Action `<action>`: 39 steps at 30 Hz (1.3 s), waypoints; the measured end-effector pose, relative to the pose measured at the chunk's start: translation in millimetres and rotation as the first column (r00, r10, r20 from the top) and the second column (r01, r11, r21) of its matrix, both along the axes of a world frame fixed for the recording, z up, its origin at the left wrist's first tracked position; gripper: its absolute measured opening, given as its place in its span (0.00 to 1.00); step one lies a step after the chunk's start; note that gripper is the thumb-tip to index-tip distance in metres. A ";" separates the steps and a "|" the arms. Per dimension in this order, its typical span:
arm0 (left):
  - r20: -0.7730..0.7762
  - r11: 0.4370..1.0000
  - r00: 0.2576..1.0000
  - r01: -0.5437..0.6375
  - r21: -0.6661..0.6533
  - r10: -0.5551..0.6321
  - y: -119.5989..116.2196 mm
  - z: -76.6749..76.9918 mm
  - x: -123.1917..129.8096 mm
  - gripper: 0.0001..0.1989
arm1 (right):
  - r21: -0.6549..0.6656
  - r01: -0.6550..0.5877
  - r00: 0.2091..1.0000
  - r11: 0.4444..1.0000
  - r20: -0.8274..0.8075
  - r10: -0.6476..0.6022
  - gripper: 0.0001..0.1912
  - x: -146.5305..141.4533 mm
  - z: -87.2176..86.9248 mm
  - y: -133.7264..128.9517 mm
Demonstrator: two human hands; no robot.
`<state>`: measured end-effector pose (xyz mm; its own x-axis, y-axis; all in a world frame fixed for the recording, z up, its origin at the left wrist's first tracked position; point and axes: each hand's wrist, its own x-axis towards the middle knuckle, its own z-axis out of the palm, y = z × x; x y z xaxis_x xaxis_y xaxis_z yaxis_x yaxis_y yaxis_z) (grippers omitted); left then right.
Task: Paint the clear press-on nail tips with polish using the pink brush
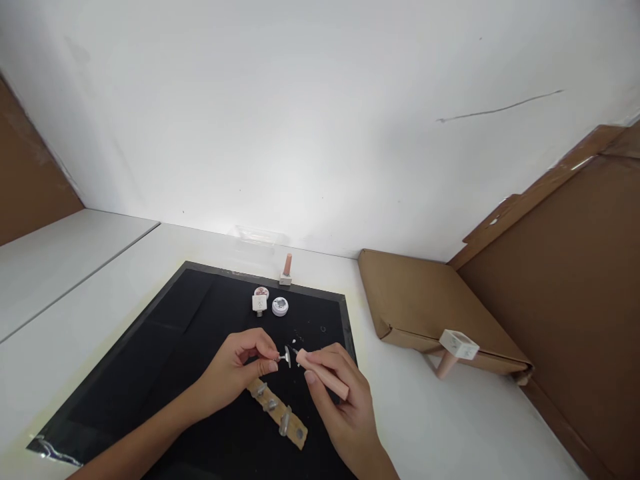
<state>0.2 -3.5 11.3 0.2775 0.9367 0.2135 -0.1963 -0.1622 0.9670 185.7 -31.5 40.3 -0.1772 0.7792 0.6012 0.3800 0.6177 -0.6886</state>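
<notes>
My left hand point(250, 363) pinches a small silvery nail-tip stand point(281, 358) by its thin stem, a glossy oval tip at its right end. My right hand point(345, 400) grips a nail polish brush point(325, 377) by its pale pink cap handle. The dark brush end points left, close to the oval tip; whether they touch I cannot tell. Below my hands lies a tan strip point(280, 413) bearing several small metal pieces. Beyond them stand an uncapped white nail polish bottle point(259, 303) and a small round pot point(280, 307). Another round pot point(261, 292) is partly hidden behind the bottle.
A black mat point(165, 347) covers part of the white table point(405, 413). A pink-capped polish bottle point(285, 277) is at its back edge, near a clear tray point(257, 235). To the right, another polish bottle point(457, 345) appears by a flat cardboard box point(425, 300).
</notes>
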 end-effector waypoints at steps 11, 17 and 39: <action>0.016 0.998 0.999 -0.034 0.043 0.033 -0.4 -0.2 0.2 0.08 | -0.015 -0.059 0.998 0.998 0.036 0.060 0.07 -0.8 6.4 -0.8; 0.033 0.998 0.999 -0.035 0.046 0.033 1.0 0.6 -0.8 0.05 | 0.006 -0.063 0.998 0.998 0.026 0.063 0.07 -0.9 5.8 -2.0; 0.036 0.996 0.999 -0.018 0.083 0.015 1.0 1.5 -1.1 0.07 | 0.025 -0.077 0.997 0.997 0.007 0.077 0.09 0.9 2.4 -2.3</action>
<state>-0.8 -2.5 12.8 0.2525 0.9198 0.3003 -0.2270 -0.2454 0.9425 186.7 -33.8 42.7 -0.2398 0.7478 0.6191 0.3351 0.6623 -0.6701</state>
